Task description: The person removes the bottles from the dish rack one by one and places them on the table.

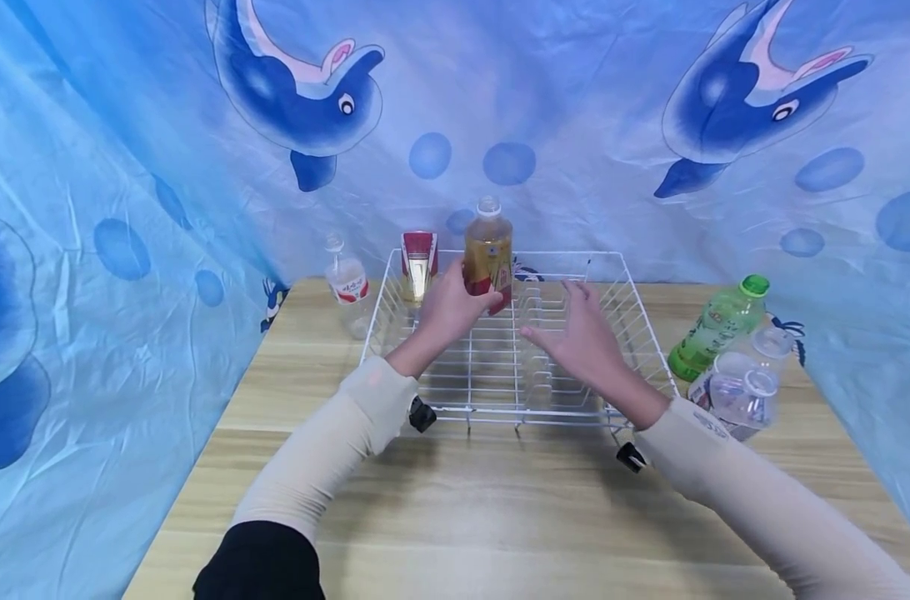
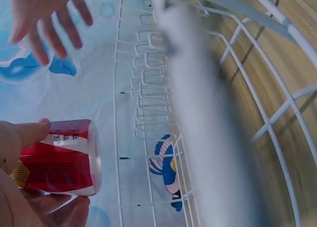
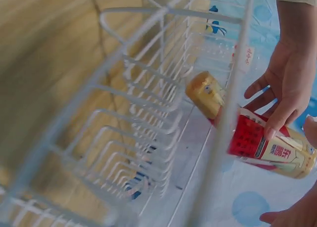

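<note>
My left hand (image 1: 449, 302) grips an amber plastic bottle (image 1: 489, 246) with a red label and no cap, holding it upright over the white wire dish rack (image 1: 492, 408). In the left wrist view its red lower part (image 2: 59, 160) lies between thumb and fingers. My right hand (image 1: 584, 335) is over the right half of the rack, fingers spread and apart from the bottle. To the left of the held bottle, a red and gold container (image 1: 419, 262) stands in the rack; the right wrist view shows its golden end (image 3: 204, 90) behind the wires.
A clear bottle (image 1: 350, 287) with a red and white label stands left of the rack. Right of it are a green bottle (image 1: 717, 329) with a green cap and clear empty bottles (image 1: 747, 387). A blue dolphin-print curtain (image 1: 515, 100) hangs behind the wooden table (image 1: 485, 517).
</note>
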`<state>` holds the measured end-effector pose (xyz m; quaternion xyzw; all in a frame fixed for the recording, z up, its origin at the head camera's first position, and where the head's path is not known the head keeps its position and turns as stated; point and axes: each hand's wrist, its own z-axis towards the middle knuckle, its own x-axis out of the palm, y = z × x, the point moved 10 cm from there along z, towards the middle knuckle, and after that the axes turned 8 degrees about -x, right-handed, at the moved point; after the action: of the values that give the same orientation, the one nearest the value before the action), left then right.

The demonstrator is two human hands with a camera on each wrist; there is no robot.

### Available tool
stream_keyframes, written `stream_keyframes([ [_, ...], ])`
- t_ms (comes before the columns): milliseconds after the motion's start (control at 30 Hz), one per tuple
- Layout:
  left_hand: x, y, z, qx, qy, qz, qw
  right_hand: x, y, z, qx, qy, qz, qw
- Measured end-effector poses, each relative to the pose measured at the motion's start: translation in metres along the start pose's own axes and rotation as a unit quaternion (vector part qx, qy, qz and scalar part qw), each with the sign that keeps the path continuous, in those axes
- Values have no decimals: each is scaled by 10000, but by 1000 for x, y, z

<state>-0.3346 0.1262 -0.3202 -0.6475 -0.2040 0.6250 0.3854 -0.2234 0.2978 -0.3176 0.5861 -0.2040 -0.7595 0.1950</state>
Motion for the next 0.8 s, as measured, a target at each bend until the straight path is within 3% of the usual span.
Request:
stream_keyframes([
  [300,-4,2,2,-25,-23,15,10000,-8,-34,-47,-245,157,-1098,9935],
  [433,-4,2,2,12,13,-1,10000,-18,-56,-64,-127,128,-1624,9866],
  [633,-10,8,0,-57,-14,-38,10000,-12,-77,-79,-49,413,-1751,9837],
  [800,-8,9,-1,22,28,38,10000,-14,-82,-84,-93,348,-1901,9811],
])
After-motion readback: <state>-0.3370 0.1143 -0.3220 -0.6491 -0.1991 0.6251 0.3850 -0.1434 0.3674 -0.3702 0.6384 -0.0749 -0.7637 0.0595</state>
